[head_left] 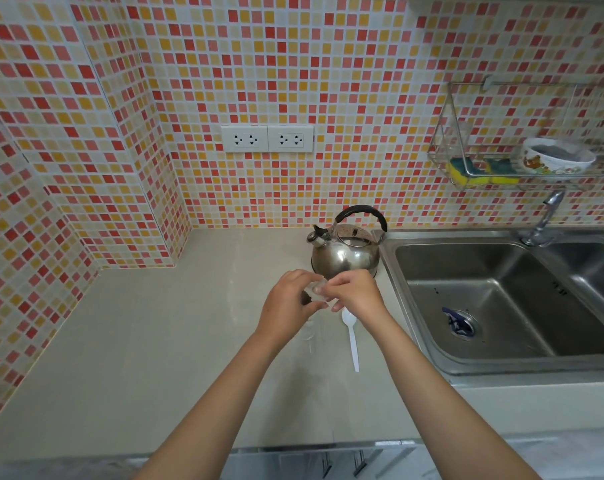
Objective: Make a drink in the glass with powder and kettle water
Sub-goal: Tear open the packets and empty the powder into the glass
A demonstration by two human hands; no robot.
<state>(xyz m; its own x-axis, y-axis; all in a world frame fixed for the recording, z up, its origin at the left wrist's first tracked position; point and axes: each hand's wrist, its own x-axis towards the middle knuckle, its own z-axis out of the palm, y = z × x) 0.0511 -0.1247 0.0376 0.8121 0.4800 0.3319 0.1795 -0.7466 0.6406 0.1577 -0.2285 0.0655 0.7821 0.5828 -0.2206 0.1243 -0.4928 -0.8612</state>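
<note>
Both my hands meet over the counter, holding a small clear packet [317, 292] with dark powder in it. My left hand [290, 303] grips it from the left, and my right hand [354, 293] pinches its right end. Under my left hand stands a clear glass [309, 332], mostly hidden. A white plastic spoon [351, 337] lies on the counter just right of the glass. The steel kettle [345, 249] with a black handle stands behind my hands, beside the sink.
A steel double sink [501, 299] with a tap [544, 220] lies to the right. A wire rack [522, 157] on the wall holds sponges and a bowl. Two wall sockets [267, 138] sit above the beige counter [155, 341].
</note>
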